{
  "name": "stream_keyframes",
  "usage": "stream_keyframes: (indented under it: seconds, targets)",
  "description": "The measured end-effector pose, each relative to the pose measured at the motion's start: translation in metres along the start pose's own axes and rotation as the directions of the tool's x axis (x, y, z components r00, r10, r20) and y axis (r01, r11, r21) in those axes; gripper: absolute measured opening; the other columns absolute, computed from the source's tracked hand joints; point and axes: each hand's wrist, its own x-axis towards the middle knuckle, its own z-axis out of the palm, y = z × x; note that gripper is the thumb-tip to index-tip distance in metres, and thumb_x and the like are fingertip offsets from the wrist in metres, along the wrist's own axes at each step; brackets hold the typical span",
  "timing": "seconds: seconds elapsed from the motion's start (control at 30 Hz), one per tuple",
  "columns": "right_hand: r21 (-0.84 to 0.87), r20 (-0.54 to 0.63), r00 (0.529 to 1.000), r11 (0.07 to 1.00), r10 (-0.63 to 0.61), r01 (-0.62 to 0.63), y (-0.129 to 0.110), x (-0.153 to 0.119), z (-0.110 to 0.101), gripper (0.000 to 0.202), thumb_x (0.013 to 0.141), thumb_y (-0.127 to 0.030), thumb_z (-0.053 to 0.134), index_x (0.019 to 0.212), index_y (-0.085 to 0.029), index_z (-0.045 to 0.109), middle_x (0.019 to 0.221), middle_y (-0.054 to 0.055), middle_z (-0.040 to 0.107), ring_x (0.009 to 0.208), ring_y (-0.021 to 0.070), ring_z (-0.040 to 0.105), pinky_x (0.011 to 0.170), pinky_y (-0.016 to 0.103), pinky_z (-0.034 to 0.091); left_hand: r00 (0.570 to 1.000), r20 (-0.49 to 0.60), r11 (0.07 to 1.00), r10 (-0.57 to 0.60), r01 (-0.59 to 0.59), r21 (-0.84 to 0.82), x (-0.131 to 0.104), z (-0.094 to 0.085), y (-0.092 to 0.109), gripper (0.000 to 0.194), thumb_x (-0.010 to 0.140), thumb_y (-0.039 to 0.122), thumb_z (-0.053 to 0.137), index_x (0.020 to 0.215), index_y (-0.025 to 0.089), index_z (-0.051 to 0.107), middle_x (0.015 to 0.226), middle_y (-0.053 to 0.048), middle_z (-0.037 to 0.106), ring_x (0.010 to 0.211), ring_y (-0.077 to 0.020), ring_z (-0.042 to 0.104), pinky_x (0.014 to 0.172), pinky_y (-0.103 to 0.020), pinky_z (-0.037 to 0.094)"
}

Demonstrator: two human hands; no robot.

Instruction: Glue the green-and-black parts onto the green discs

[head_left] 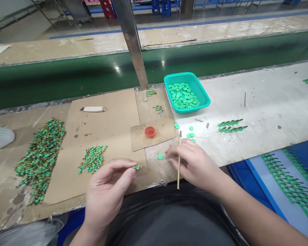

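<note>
Between thumb and fingertips, my left hand [111, 188] pinches a small green-and-gold piece [138, 167] just above the bench edge. My right hand [193, 162] holds a thin brush [179, 164] with a dark tip, its bristle end pointing away from me. Close to the right fingertips lies a green disc [160, 156] on the bench. Past both hands, a small red cup [150, 132] rests on a speckled cardboard piece [138, 141]. Further loose green discs [191, 135] lie just beyond my right hand. Left of my left hand spreads a small pile of green-and-gold pieces [92, 159].
A turquoise basket [206, 99] of green discs stands at the back. Two rows of assembled discs [232, 129] lie right. A larger pile of pieces [45, 157], a white-wrapped tool [93, 109] and a translucent container [0, 137] are left. A metal post [136, 51] rises behind.
</note>
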Motion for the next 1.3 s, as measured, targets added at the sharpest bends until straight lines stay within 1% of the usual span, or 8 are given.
stream_keyframes:
  seconds: [0.27,0.5,0.6,0.77,0.87,0.97,1.1,1.3]
  targets:
    - [-0.132,0.09,0.996,0.991,-0.024,0.036,0.0,0.022,0.027,0.015,0.102,-0.006,0.067,0.102,-0.021,0.069,0.095,0.008,0.074,0.098,0.0287,0.067,0.085,0.041,0.055,0.987,0.111,0.974,0.12,-0.139,0.179,0.009,0.001,-0.002,0.004,0.092,0.03,0.087,0.093,0.033,0.089,0.086,0.003,0.084,0.068,-0.0113,0.077,0.064,-0.014,0.061]
    - [0.11,-0.012,1.0,0.994,0.015,-0.014,-0.011,0.002,-0.01,0.059,0.107,-0.002,0.049,0.162,-0.023,0.052,0.149,0.013,0.075,0.134,0.0275,0.072,0.118,0.049,0.06,0.944,0.252,0.919,0.214,-0.282,0.275,0.011,0.026,-0.01,0.01,0.104,0.027,0.08,0.107,0.033,0.087,0.106,0.001,0.087,0.095,-0.0162,0.082,0.087,-0.026,0.066]
    - [0.211,-0.023,1.0,0.977,0.017,-0.012,-0.006,-0.004,-0.016,0.052,0.113,-0.005,0.05,0.16,-0.026,0.054,0.136,0.01,0.079,0.126,0.0237,0.077,0.112,0.043,0.065,0.944,0.252,0.907,0.215,-0.289,0.308,0.011,0.029,-0.014,0.012,0.106,0.025,0.079,0.108,0.034,0.086,0.11,0.003,0.087,0.098,-0.0153,0.082,0.091,-0.026,0.066]
    - [0.466,-0.236,0.963,0.885,0.128,-0.004,0.004,-0.009,0.006,0.037,0.115,-0.008,0.06,0.138,-0.032,0.046,0.122,0.004,0.074,0.112,0.0167,0.084,0.089,0.029,0.071,0.938,0.266,0.873,0.223,-0.314,0.373,0.012,0.03,-0.017,0.013,0.104,0.025,0.081,0.11,0.036,0.086,0.108,0.004,0.086,0.095,-0.0142,0.081,0.088,-0.026,0.066]
    - [0.528,-0.221,0.958,0.848,0.185,-0.042,0.003,-0.01,0.011,0.044,0.115,-0.008,0.064,0.141,-0.034,0.04,0.122,0.002,0.081,0.115,0.0155,0.086,0.103,0.031,0.071,0.93,0.293,0.861,0.223,-0.329,0.388,0.013,0.031,-0.016,0.015,0.105,0.022,0.08,0.11,0.036,0.085,0.11,0.005,0.086,0.096,-0.013,0.08,0.087,-0.025,0.065]
    - [0.457,-0.183,0.966,0.886,0.18,-0.079,0.003,-0.01,0.005,0.042,0.116,-0.011,0.063,0.149,-0.029,0.044,0.128,0.006,0.084,0.124,0.0183,0.085,0.115,0.035,0.068,0.926,0.308,0.851,0.218,-0.335,0.405,0.013,0.032,-0.014,0.016,0.107,0.021,0.078,0.112,0.035,0.084,0.11,0.005,0.085,0.096,-0.0108,0.079,0.087,-0.023,0.063]
    - [0.321,-0.2,0.967,0.943,0.159,-0.089,0.006,-0.011,0.001,0.016,0.118,-0.018,0.061,0.134,-0.024,0.058,0.123,0.008,0.083,0.116,0.0214,0.086,0.103,0.035,0.071,0.921,0.317,0.836,0.227,-0.351,0.422,0.013,0.034,-0.012,0.014,0.107,0.021,0.078,0.111,0.034,0.083,0.109,0.006,0.084,0.097,-0.0089,0.078,0.086,-0.02,0.062]
    - [0.303,-0.223,0.958,0.947,0.182,-0.109,0.007,-0.015,0.004,0.012,0.119,-0.019,0.06,0.129,-0.023,0.06,0.114,0.005,0.082,0.104,0.0184,0.086,0.092,0.029,0.069,0.917,0.324,0.826,0.235,-0.364,0.431,0.014,0.035,-0.013,0.015,0.107,0.019,0.077,0.111,0.033,0.082,0.108,0.006,0.084,0.094,-0.0087,0.078,0.081,-0.019,0.061]
